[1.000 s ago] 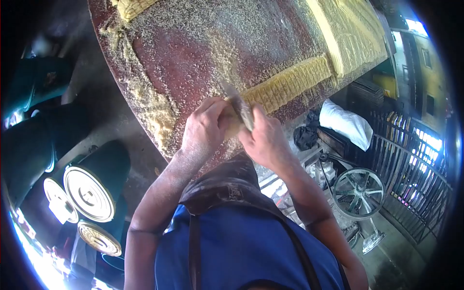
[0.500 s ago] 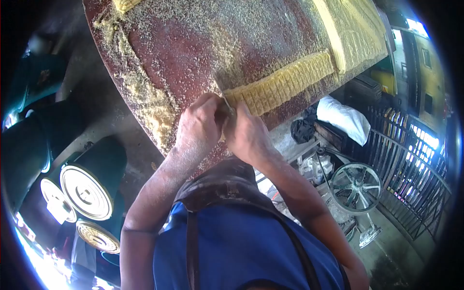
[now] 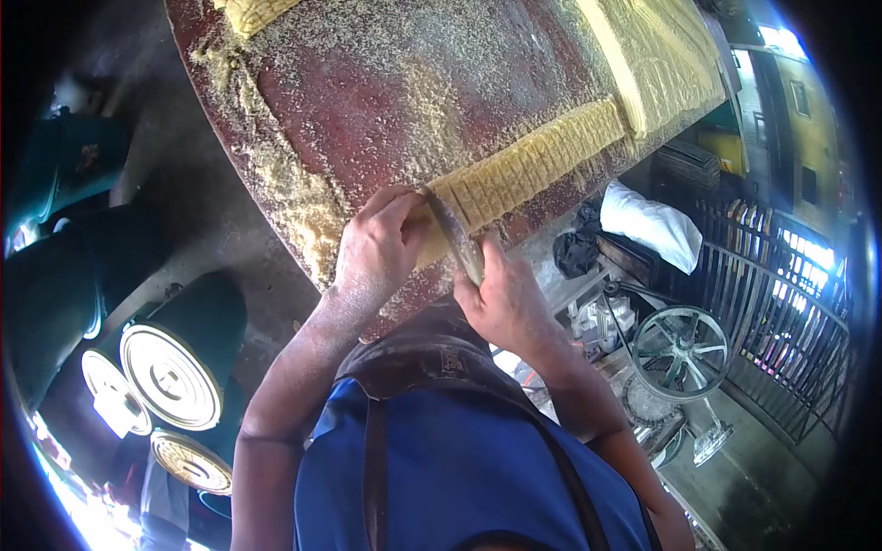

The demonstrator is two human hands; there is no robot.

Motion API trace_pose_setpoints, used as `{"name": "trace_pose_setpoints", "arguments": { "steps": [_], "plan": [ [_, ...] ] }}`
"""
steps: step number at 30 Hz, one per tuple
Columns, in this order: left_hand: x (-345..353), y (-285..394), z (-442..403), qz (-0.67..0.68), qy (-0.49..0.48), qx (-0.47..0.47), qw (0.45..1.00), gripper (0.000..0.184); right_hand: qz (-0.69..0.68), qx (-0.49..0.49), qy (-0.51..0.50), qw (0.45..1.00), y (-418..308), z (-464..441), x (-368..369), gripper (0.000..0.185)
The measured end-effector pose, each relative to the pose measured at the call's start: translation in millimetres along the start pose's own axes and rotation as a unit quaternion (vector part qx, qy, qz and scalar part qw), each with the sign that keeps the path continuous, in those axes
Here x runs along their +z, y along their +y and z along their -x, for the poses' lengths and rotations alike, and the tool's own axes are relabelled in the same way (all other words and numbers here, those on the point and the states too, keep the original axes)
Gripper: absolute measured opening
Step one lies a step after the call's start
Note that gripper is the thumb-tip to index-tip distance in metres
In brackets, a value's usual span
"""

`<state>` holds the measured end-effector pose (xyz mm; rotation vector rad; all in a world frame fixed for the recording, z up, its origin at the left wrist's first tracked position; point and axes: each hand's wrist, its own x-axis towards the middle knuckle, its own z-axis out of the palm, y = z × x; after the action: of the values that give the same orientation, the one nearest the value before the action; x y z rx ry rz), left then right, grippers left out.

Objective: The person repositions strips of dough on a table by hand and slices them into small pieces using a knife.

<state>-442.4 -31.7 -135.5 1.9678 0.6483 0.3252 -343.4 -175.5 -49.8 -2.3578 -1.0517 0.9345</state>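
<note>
A long strip of yellow dough (image 3: 542, 161) with a ridged, scored top lies along the near edge of the floury red tabletop. My right hand (image 3: 507, 298) grips a knife (image 3: 454, 231), whose blade slants up and left across the strip's left end. My left hand (image 3: 378, 241) is curled at that same end, its fingers on a piece of dough (image 3: 432, 246) just left of the blade. The blade's tip reaches close to the left fingertips. Part of that piece is hidden behind the left hand.
Larger dough sheets (image 3: 661, 60) cover the table's right side, with another dough piece (image 3: 262, 11) at the top left. Crumbs (image 3: 294, 197) line the left edge. Lidded green bins (image 3: 172, 375) stand left on the floor; a machine wheel (image 3: 680, 354) and white sack (image 3: 650, 225) are at right.
My right hand has moved down and right, away from my left hand, drawing the knife back toward my body. More of the blade now shows. My left hand stays near the strip's end.
</note>
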Motion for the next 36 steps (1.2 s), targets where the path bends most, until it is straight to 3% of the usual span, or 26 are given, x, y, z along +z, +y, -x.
{"name": "trace_pose_setpoints", "arguments": {
  "steps": [3, 8, 9, 12, 13, 16, 28, 32, 36],
  "plan": [
    [1, -3, -1, 0.000, -0.004, 0.001, 1.000, 0.031, 0.005, 0.062, -0.041, 0.997, -5, -2, -1, 0.032],
    [-6, 5, -6, 0.028, -0.019, -0.029, 0.999, 0.027, -0.014, -0.003, 0.025, 1.000, 20, -54, 47, 0.032],
    [0, -2, -5, 0.045, -0.018, -0.015, 0.999, 0.026, -0.063, 0.049, -0.030, 0.996, 20, -54, 40, 0.033],
    [3, -5, -3, 0.039, 0.019, 0.020, 0.999, 0.024, 0.036, 0.014, -0.005, 0.999, 10, -44, 17, 0.028],
    [1, -9, -3, 0.049, -0.006, 0.006, 0.999, 0.027, -0.033, 0.015, 0.001, 0.999, 8, -38, 12, 0.031],
    [-4, -8, 3, 0.060, 0.010, -0.017, 0.998, 0.031, -0.023, 0.027, 0.020, 0.999, -14, -17, -6, 0.028],
    [-6, -19, 2, 0.043, -0.011, -0.020, 0.999, 0.027, -0.032, 0.039, -0.017, 0.999, -11, -17, 24, 0.031],
    [-9, -14, 1, 0.039, 0.008, 0.014, 0.999, 0.020, 0.010, -0.036, 0.069, 0.997, 8, -53, 58, 0.032],
    [-5, -21, 3, 0.044, 0.007, 0.026, 0.999, 0.021, -0.034, 0.038, 0.000, 0.999, -3, -41, 30, 0.029]
  ]
}}
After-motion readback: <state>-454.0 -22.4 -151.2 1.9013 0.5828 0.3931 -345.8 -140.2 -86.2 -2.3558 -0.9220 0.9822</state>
